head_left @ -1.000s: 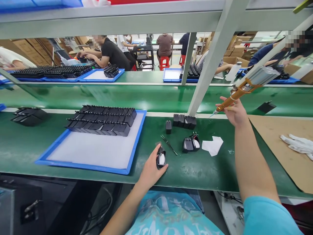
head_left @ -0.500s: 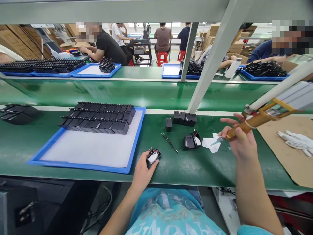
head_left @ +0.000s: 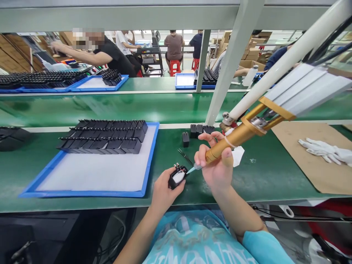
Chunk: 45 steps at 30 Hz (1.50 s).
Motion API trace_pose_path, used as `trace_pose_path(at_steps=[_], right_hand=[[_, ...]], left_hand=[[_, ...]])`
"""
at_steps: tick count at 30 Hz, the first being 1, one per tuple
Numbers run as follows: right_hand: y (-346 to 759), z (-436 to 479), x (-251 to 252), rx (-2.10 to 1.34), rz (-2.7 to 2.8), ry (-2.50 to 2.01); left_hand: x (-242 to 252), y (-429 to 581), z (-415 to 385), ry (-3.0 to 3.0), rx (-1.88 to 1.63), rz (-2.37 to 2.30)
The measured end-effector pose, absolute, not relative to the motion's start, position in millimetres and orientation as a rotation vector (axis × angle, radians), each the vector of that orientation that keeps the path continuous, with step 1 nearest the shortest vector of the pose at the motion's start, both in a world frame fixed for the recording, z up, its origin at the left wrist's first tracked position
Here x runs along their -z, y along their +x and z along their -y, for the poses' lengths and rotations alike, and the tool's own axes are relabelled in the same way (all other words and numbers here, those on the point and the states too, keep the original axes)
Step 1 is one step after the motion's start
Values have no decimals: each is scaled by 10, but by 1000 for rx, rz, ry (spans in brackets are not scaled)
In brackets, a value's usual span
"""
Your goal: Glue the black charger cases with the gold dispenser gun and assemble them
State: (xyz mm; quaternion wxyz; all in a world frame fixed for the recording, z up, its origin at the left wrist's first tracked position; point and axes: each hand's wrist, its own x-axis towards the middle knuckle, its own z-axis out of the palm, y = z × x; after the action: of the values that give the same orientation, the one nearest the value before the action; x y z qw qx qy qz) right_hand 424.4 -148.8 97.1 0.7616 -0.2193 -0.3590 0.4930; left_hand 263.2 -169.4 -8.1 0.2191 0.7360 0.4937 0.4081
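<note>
Black case (head_left: 176,180): in the left hand above the green bench's front edge, open side up, white part inside, prongs pointing away.
Left hand (head_left: 164,190): thumb and fingers closed around the case's sides, as half a second ago.
Dispenser (head_left: 232,142): swung in from the right; its nozzle (head_left: 194,168) is now at the case's rim, contact unclear.
Right hand (head_left: 218,167): thumb and some fingers wrapped around the barrel, others raised.
Tweezers (head_left: 184,156): lying behind the case, now partly hidden.
White paper (head_left: 238,156): formerly under the nozzle, now partly covered.
Co-worker in black (head_left: 118,55): arm newly outstretched.
</note>
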Motion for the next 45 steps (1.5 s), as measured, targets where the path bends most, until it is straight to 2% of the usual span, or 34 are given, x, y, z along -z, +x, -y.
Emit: trace_pose_path(at_steps=[15,28,38,45], right_hand=[[4257,1488,-992,-1037,793,-456],[4149,1516,-1032,-1039,735,-477],[4024,1514,-1053,-1064,755,-430],[4038,1527,-1047,-1056,803,-439]], left_hand=[[-84,2621,1726,2153,-1195,-1314],[-13,2692,1680,1920,-1117,-1385],[-67,2858,1691,1937,-1294,-1297],[-69,2847,1698,1960,-1290,-1319]])
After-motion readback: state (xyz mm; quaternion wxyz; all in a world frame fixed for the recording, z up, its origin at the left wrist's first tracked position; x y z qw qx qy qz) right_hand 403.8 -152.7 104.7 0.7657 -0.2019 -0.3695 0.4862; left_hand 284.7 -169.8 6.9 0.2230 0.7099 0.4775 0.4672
